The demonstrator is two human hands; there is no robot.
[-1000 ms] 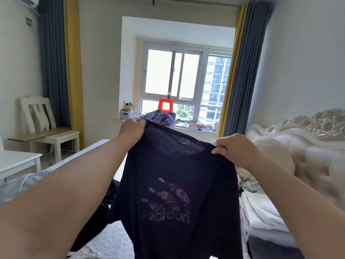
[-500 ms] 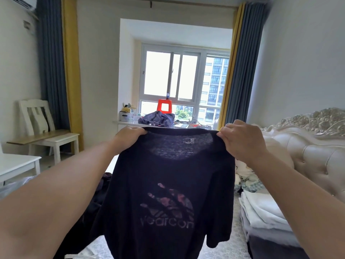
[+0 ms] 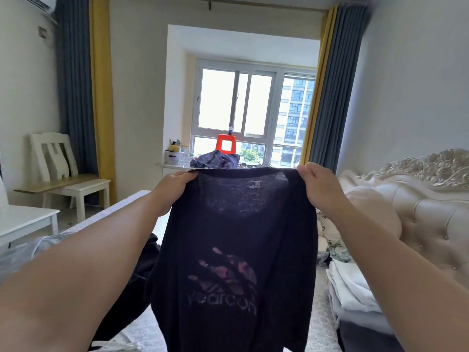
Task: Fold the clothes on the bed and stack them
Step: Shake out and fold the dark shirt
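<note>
Dark T-shirt (image 3: pixel 236 250) pinched at both shoulders: left hand (image 3: pixel 172 191), right hand (image 3: pixel 322 189), fingers curled tight. Best lowered flat onto bed (image 3: pixel 322 334), shoulders level, before folding.

bed (image 3: pixel 321 334), folded clothes stack (image 3: pixel 352 290), dark garment (image 3: pixel 142 270)

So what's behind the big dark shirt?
Above the dark T-shirt peek a crumpled blue garment and an orange stool by the window. The bed directly behind the shirt is covered.
</note>
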